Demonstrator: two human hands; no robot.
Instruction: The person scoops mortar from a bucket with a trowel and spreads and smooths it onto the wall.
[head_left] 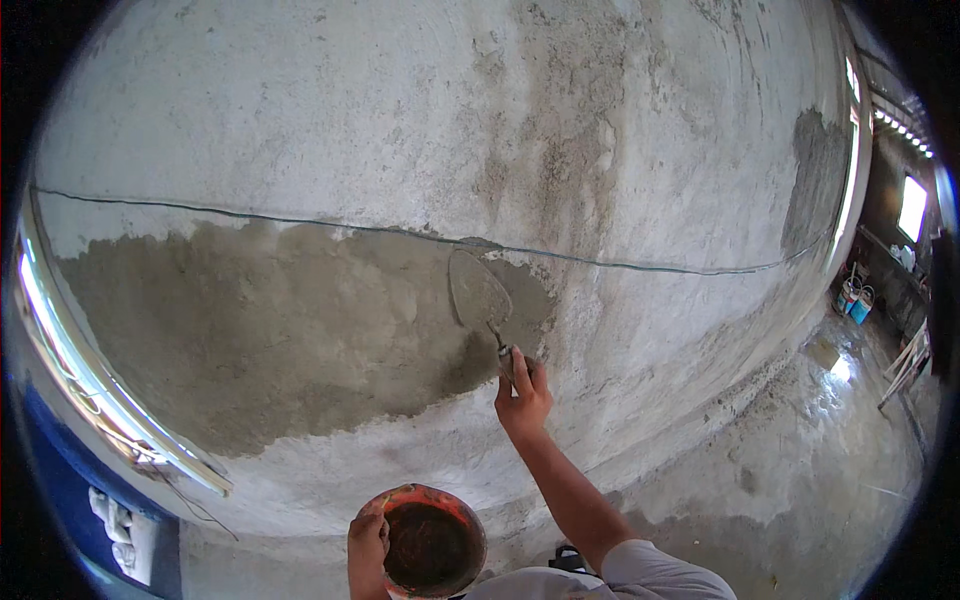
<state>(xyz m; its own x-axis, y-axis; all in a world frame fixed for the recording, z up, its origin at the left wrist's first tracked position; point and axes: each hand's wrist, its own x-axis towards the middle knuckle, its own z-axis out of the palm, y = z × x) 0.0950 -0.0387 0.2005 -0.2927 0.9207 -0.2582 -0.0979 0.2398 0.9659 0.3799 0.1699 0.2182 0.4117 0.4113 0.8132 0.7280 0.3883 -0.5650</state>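
Note:
My right hand (524, 400) is closed round the handle of a trowel (478, 290). The trowel's blade lies against the wall, over the right part of a patch of wet grey plaster (270, 320). Low in front of me, my left hand (368, 545) grips the rim of an orange bucket (475, 520) at its left side. The bucket is tilted so that its dark, stained inside shows; how much mortar it holds I cannot tell. A thin dark cable (330, 226) runs across the wall along the patch's upper edge.
The pale, rough wall (300, 110) carries another damp patch (815, 180) at far right. A window frame (110, 390) with loose wires stands at the left. Wet concrete floor (730, 500) stretches to the right, where small blue containers (860, 305) and wooden pieces (905, 365) stand.

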